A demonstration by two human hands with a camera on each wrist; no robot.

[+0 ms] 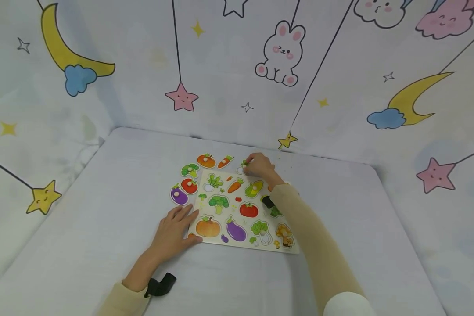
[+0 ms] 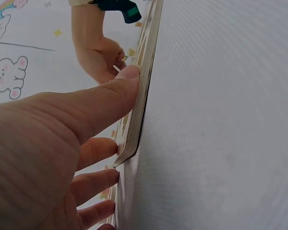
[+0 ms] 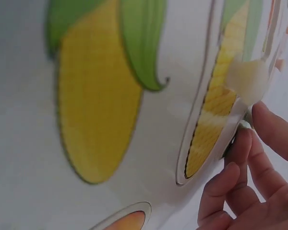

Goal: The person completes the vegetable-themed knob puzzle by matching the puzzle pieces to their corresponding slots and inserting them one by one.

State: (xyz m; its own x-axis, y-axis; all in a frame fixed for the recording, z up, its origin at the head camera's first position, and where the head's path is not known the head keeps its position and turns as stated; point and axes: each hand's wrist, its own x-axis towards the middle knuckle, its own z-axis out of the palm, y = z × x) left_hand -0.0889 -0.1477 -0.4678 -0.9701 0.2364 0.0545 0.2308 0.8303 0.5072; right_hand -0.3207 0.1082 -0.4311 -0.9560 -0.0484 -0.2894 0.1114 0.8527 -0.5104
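A wooden knob-puzzle board (image 1: 242,223) printed with vegetables lies on the table. My left hand (image 1: 173,232) rests on its near left corner, thumb (image 2: 116,88) along the near edge and the other fingers on the left side. Beyond the far edge, my right hand (image 1: 260,167) pinches a white turnip puzzle piece (image 1: 241,170) with green leaves, partly hidden by the fingers. In the right wrist view, thumb and forefinger meet just past the corn piece (image 3: 213,110), which sits on the board with a pale knob.
Along the board's left and far sides lie loose knobbed pieces: an eggplant (image 1: 179,194), a tomato (image 1: 189,186), a broccoli (image 1: 190,170), a pumpkin (image 1: 206,160) and a carrot (image 1: 225,162). My right forearm (image 1: 314,232) crosses over the board's right side. A printed cloth wall (image 1: 229,118) stands behind the table.
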